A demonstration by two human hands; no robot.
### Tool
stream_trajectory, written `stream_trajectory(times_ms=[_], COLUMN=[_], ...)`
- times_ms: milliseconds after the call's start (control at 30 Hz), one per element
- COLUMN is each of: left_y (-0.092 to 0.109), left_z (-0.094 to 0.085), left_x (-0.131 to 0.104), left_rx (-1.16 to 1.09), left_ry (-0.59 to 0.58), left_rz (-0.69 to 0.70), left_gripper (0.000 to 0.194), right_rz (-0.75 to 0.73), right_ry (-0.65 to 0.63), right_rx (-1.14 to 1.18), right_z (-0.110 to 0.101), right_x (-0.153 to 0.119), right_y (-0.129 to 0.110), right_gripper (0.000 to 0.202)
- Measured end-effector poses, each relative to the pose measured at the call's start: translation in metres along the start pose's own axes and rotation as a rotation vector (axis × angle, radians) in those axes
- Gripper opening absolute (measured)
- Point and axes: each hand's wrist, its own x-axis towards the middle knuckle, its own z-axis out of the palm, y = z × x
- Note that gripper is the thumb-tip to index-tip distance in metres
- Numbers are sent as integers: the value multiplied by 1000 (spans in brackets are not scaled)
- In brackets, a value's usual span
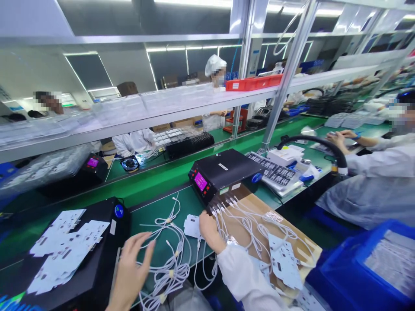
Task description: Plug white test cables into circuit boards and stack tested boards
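At the lower middle of the frame the right hand (pixel 208 231) reaches toward the front edge of a black tester box (pixel 223 175) with a pink display. Its fingers are curled around the plug ends of white cables (pixel 246 224) where they meet the box, though the view does not show exactly which cable they hold. Just left of this hand a small white card (pixel 192 226) lies on the green surface (pixel 152 216).

The left hand (pixel 131 270), at the lower left of centre, hovers with fingers spread open and holds nothing. It sits right beside a loose bundle of white cables tied with yellow bands (pixel 170 270).

A cardboard sheet (pixel 259 207) lies under the plugged cables, with more white cards on it. At the lower left, a black tray (pixel 97 259) carries white cards. A blue bin (pixel 366 268) stands at the lower right. Another person in a white coat (pixel 379 181) works at the right edge.
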Motion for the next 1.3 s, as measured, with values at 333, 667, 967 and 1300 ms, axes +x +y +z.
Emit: stream_trajectory(times_ms=[333, 667, 967, 1300], left_y=[41, 47, 62, 52], left_z=[115, 100, 92, 87], left_x=[9, -26, -51, -56], left_rx=[-413, -477, -479, -513], left_ry=[-382, -213, -180, -80], left_rz=[-255, -486, -593, -661], left_gripper=[58, 67, 67, 61], right_rz=[-310, -132, -29, 54], right_ry=[54, 247, 325, 326], right_rx=[392, 1065, 1105, 1139], right_z=[-18, 57, 108, 105], right_x=[-49, -119, -164, -180], right_y=[10, 12, -2, -4], right_gripper=[30, 51, 38, 36])
